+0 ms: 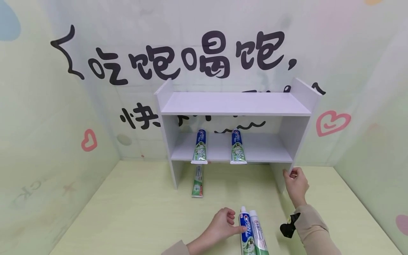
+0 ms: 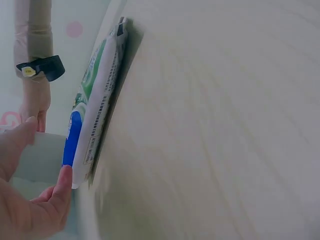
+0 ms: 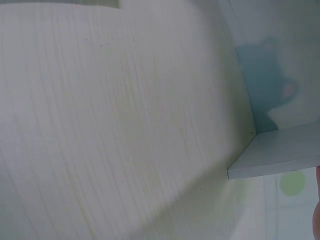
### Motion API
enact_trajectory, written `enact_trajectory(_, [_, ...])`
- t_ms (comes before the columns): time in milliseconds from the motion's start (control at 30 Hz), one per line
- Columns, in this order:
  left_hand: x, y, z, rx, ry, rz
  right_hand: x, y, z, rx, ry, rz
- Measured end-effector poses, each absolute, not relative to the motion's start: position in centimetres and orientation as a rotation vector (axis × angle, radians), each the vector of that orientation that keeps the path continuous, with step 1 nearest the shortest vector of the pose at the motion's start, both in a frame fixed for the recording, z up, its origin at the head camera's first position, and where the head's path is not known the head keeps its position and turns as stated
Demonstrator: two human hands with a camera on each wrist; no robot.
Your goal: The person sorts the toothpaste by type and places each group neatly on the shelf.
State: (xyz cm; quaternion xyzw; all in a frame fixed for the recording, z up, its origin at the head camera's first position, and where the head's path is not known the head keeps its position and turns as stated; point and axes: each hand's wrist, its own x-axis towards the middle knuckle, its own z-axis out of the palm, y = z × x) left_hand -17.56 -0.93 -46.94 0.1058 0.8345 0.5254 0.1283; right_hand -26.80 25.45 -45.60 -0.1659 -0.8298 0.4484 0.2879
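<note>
My left hand (image 1: pixel 221 225) is beside a blue, white and green toothpaste tube (image 1: pixel 247 239), fingers loosely bent and thumb reaching over it. In the left wrist view the thumb and fingers stand apart near one end of the toothpaste tube (image 2: pixel 97 107). A second, paler toothpaste tube (image 1: pixel 259 232) lies alongside on the table. My right hand (image 1: pixel 296 186) pinches the front edge of the white shelf's right side panel (image 1: pixel 299 131); only a sliver of a finger (image 3: pixel 317 205) shows in the right wrist view.
Two toothpaste tubes (image 1: pixel 200 147) lie spaced apart on the middle board (image 1: pixel 216 150), ends overhanging its front edge. Another green-and-white tube (image 1: pixel 198 182) rests below on the table (image 1: pixel 137 212). The top board (image 1: pixel 236 102) is above. Printed walls enclose the table at back and sides.
</note>
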Motion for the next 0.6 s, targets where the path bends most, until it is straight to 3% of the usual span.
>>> enact_trajectory(600, [-16.0,0.6,-48.6,0.244,2.384,1.428,-26.8,25.4,-45.6,-0.424,-2.196,1.201])
